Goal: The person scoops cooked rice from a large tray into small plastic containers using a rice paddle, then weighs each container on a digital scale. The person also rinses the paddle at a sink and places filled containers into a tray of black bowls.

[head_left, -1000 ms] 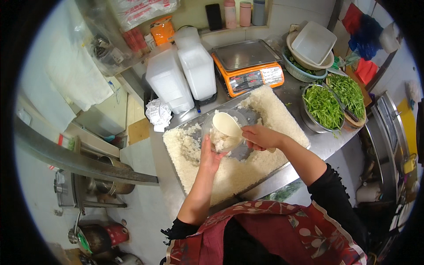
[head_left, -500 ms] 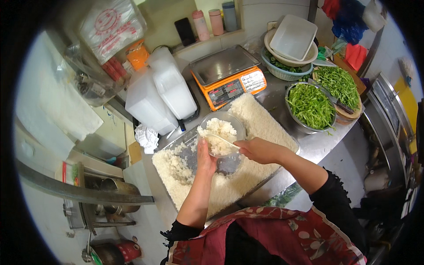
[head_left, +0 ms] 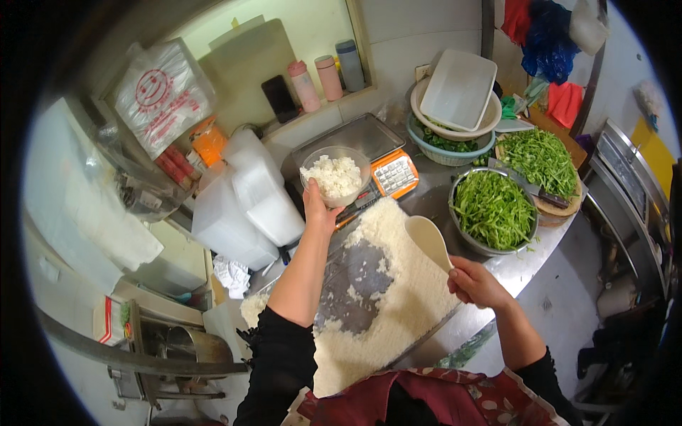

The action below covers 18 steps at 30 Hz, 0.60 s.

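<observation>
My left hand [head_left: 321, 211] grips a clear round plastic bowl [head_left: 365, 170] with a heap of white cooked rice [head_left: 334, 175] in it. The bowl is over the front part of an orange scale [head_left: 396, 175]; whether it touches the scale I cannot tell. On the right, my right hand [head_left: 479, 283] is closed round the handle of a cream rice paddle [head_left: 428, 240]. Its broad blade lies over or against the rice along the right side of a large tray [head_left: 359, 280]. Bare grey metal shows in the middle of that tray, with loose grains scattered there.
White plastic containers [head_left: 264, 202] stand left of the scale. A steel bowl of cut greens [head_left: 494, 213] and a board with more greens and a knife [head_left: 548, 197] are at the right. Behind them, a white tub [head_left: 458, 89] tops stacked baskets. Bottles and a phone [head_left: 280, 99] line the ledge.
My left hand has carried the bowl away from me, from above the rice tray to the scale. The paddle has left the bowl, and my right hand has moved right and nearer me with it.
</observation>
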{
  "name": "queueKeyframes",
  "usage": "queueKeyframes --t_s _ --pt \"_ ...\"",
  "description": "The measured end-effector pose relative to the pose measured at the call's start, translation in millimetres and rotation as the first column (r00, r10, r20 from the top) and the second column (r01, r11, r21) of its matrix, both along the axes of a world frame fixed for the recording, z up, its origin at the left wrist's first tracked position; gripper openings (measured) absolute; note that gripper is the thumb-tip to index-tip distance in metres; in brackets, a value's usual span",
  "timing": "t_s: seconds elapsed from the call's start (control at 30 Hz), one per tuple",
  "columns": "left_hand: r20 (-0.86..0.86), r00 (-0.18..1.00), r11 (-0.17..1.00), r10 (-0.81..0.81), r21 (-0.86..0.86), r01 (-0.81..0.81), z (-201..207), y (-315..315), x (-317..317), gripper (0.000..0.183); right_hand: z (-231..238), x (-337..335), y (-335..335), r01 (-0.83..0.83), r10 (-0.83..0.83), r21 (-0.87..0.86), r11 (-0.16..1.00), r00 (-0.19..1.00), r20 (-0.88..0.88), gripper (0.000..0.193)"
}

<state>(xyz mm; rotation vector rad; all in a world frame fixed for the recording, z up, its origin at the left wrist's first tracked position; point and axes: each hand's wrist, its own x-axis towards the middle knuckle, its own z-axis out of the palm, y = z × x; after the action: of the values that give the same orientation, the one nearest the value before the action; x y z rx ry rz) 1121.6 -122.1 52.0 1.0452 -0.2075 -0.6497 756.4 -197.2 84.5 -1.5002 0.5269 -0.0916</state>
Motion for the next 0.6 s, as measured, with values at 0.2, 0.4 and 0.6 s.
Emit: queueKeyframes --t_s 0.2,0.4,0.6 --pt "-0.11 0.982 0.962 0.154 0.243 -0.124 -3 -60 42 0.055 -11 -8 -9 0.096 -0.095 0.066 0.993 0.995 -0.006 0.032" --pt "-0.186 0.982 0.938 0.038 0.347 0.029 -8 -63 62 0.066 -17 3 -14 0.047 -0.047 0.0 0.999 0.996 -0.076 0.035" --pt "0.009 0.997 0.93 0.082 0.359 -0.08 -3 9 38 0.066 -38 74 1 -0.436 0.339 -0.353 0.828 0.89 -0.304 0.044"
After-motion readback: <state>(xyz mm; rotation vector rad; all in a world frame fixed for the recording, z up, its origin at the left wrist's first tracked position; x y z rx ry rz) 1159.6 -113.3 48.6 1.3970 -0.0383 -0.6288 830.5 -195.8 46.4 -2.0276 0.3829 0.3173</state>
